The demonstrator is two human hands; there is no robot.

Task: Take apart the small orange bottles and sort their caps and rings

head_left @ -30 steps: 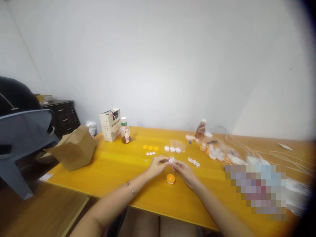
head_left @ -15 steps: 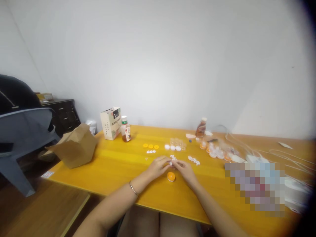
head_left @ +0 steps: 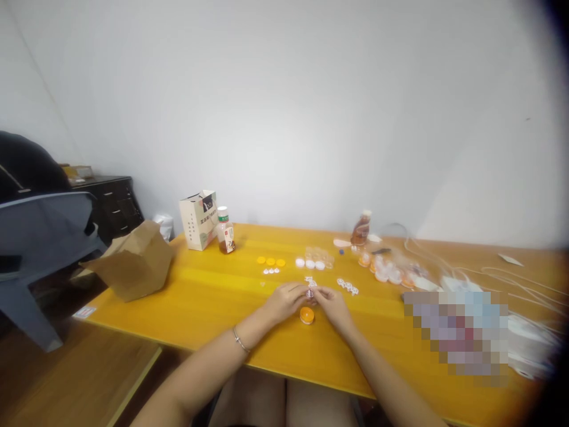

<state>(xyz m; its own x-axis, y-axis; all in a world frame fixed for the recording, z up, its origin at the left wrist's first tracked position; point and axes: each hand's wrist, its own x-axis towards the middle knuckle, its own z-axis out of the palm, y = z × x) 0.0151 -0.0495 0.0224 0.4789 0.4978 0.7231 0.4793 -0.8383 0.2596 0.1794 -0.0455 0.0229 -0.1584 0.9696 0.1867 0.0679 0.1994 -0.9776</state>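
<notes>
My left hand (head_left: 288,301) and my right hand (head_left: 328,303) meet over the table, fingertips pinched on a small white disc with dark marks (head_left: 309,293). Just below them sits a round orange and white case (head_left: 306,315). Beyond my fingers lie a few more white pieces (head_left: 310,280), partly covered by the hands. A row of white discs with dark spots (head_left: 347,287) is to the right. Three small white knobs (head_left: 271,271) and three yellow discs (head_left: 271,261) form rows to the left. White round caps (head_left: 310,264) stand farther back, beside clear domes (head_left: 320,256).
At the back left are a paper box (head_left: 199,220) and a drink bottle (head_left: 226,232); a brown paper bag (head_left: 137,261) stands nearer. Another bottle (head_left: 361,228), clear and orange cases (head_left: 387,271) and white cables (head_left: 498,279) occupy the right. A blurred-out patch (head_left: 462,332) covers things there.
Both hands stay together on the small disc, with only a slight shift of the fingers. The whole view has moved a little; nothing else on the table visibly differs.
</notes>
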